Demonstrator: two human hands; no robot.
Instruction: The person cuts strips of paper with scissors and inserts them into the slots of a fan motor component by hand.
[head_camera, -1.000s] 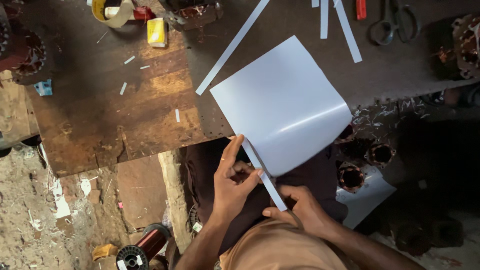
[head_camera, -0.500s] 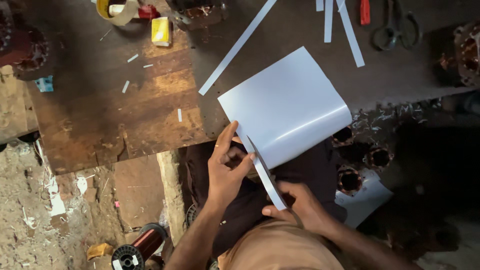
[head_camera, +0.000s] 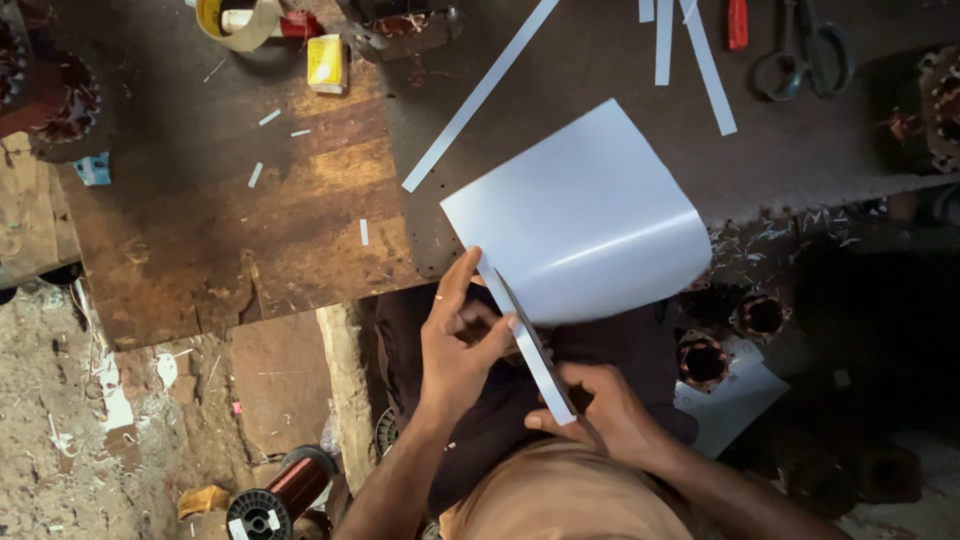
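Left hand (head_camera: 455, 345) pinching white sheet (head_camera: 585, 215) at its 7 o'clock corner; right hand (head_camera: 600, 415) clamped on folded strip (head_camera: 535, 355) end, over desk (head_camera: 250, 230) edge

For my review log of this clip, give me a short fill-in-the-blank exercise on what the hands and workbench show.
1. The left hand and right hand both pinch a narrow ____ at the edge of the white sheet.
2. The spool of copper wire lies on the ____, below the wooden workbench.
3. The scissors rest on the bench near its far ____ corner.

Missing words: strip; ground; right
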